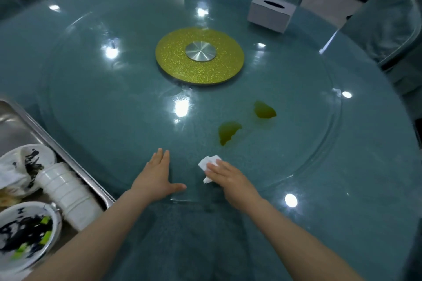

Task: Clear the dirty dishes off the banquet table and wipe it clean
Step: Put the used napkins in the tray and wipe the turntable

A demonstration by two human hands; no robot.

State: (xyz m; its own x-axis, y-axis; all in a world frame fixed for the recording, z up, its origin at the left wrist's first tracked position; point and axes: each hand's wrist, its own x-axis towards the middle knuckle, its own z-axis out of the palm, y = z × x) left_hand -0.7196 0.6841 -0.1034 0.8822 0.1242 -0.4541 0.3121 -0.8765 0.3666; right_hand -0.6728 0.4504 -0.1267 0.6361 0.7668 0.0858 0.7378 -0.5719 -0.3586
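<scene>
Here, a round glass table [91, 102] fills the frame, cleared of dishes. The left hand [157, 175], low centre, lies flat with fingers spread on the glass. Just right of it, the right hand [225, 174] presses a crumpled white tissue [209, 164] down under straight fingers. Two green spills [228, 131] sit just above the tissue, not yet wiped. At lower left, a steel tray [75, 162] holds dirty bowls [25, 235] and stacked cups [68, 194]. A tissue box [269, 16] stands at upper right. Clearing looks done; wiping seems barely begun.
</scene>
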